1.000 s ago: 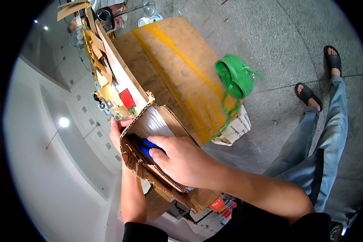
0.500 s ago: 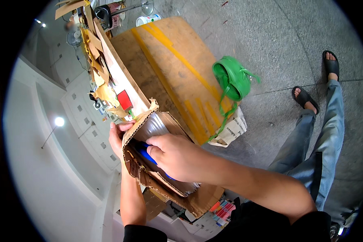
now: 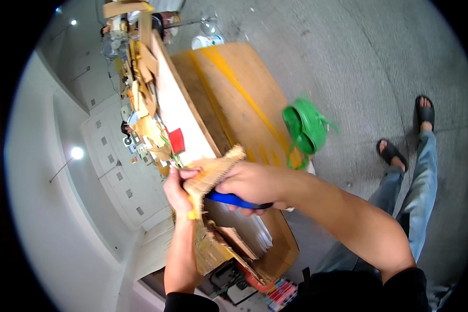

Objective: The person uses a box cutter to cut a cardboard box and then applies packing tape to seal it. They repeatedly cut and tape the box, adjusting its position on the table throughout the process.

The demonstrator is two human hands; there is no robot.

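My left hand (image 3: 179, 191) is closed on the torn edge of a cardboard flap (image 3: 214, 172), which belongs to an open cardboard box (image 3: 282, 249). In my right hand (image 3: 252, 183) is a tool with a blue handle (image 3: 233, 199) and a dark end. Its working end is hidden by the flap and my fingers, so its kind does not show. The right fingers wrap the handle close beside the flap. Lower in the box lies a stack of whitish sheet-like material (image 3: 255, 229), partly covered by ragged cardboard.
A large brown board with yellow tape (image 3: 239, 78) stands beyond the box. A green strapped bundle (image 3: 306, 125) is at its right. Cardboard scraps (image 3: 145, 62) and a red piece (image 3: 176, 140) lie on the white tabletop (image 3: 179, 109). A person's sandalled feet (image 3: 395, 156) are at right.
My right hand has drawn the blue-handled tool up out of the box's opening to the flap. The flap is now bent over between my hands. The view has shifted.
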